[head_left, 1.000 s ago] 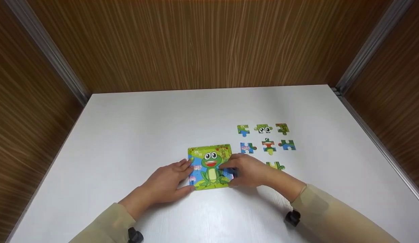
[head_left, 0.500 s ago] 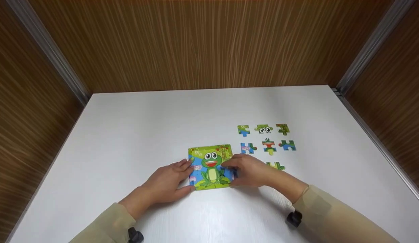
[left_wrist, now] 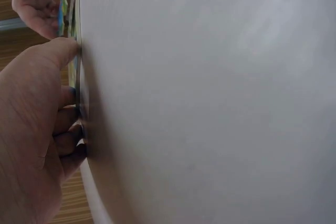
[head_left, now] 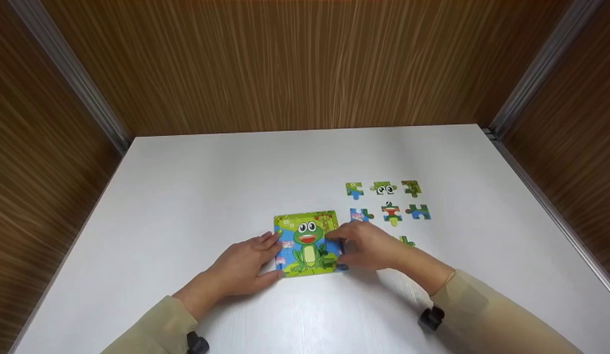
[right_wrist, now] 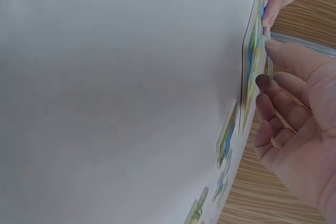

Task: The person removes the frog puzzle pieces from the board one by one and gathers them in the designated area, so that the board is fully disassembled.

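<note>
A square frog puzzle board (head_left: 310, 253) lies on the white table in the head view. My left hand (head_left: 246, 265) holds its left side, thumb at the near corner and fingers along the edge. In the left wrist view, this hand's fingers are curled against that edge. Over the right side of the board, my right hand (head_left: 371, 246) pinches a blue puzzle piece (head_left: 332, 247) between thumb and fingers. The right wrist view shows the piece (right_wrist: 270, 69) edge-on, raised off the board. Most of its picture is hidden by the hand.
Several loose pieces lie in rows right of the board, including a frog-eyes piece (head_left: 383, 188), a mouth piece (head_left: 392, 215) and a green-blue piece (head_left: 418, 211). A pink-flower piece (head_left: 358, 214) is partly behind the right hand. Wood-grain panels (head_left: 305, 64) surround the table (head_left: 211, 182).
My right hand has shifted slightly right and away from the board, and the blue piece now shows lifted in its fingers. The left hand and the board stay put.
</note>
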Available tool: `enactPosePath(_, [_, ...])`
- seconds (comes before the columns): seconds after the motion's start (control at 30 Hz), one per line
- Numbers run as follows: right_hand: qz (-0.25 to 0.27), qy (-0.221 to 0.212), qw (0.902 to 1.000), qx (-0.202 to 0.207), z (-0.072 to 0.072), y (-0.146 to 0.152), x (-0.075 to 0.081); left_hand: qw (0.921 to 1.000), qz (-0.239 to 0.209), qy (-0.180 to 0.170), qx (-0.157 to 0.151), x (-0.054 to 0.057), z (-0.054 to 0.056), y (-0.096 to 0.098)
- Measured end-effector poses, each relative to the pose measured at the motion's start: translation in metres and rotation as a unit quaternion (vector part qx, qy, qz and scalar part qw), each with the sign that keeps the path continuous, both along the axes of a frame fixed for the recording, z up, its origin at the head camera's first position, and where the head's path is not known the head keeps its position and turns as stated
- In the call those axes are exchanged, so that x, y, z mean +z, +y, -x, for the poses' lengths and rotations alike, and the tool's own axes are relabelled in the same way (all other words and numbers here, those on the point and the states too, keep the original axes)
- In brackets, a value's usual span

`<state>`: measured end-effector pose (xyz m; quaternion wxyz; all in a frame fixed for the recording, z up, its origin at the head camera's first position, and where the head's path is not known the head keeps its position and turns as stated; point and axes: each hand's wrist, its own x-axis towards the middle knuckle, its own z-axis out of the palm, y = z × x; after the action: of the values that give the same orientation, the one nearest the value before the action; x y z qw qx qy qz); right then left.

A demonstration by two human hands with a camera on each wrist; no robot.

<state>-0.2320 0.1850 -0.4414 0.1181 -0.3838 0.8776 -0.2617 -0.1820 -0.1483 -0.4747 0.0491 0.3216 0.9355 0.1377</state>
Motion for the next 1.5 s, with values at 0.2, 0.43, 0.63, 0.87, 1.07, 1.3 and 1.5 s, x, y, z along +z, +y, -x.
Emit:
enactPosePath(0.2, [0.019, 0.006, 0.9997, -0.017, 0.001, 0.015, 0.004, 0.9998, -0.001, -0.016, 0.006, 0.002, -0.002, 0.001])
enactPosePath(0.43, [0.027, -0.013, 0.9978, -0.059, 0.004, 0.046, 0.010, 0.9998, 0.003, -0.016, 0.009, 0.002, -0.002, 0.001])
enactPosePath(0.63, [0.025, -0.001, 0.9957, -0.089, 0.004, 0.078, 0.015, 0.9999, 0.002, -0.013, 0.006, 0.002, -0.001, 0.001])
enactPosePath(0.87, [0.024, -0.014, 0.9899, -0.139, 0.001, 0.109, 0.017, 0.9999, 0.004, -0.013, 0.004, 0.001, 0.000, 0.001])
enactPosePath(1.07, [0.026, 0.003, 0.9865, -0.162, -0.002, 0.136, 0.016, 0.9998, 0.004, -0.016, 0.004, 0.002, 0.001, 0.002])
enactPosePath(1.3, [0.026, 0.022, 0.9827, -0.182, -0.009, 0.161, 0.014, 0.9998, 0.005, -0.020, 0.004, 0.003, 0.001, 0.002])
enactPosePath(1.5, [0.020, 0.003, 0.9789, -0.203, -0.011, 0.177, 0.011, 0.9998, 0.005, -0.020, 0.000, 0.003, 0.000, 0.002])
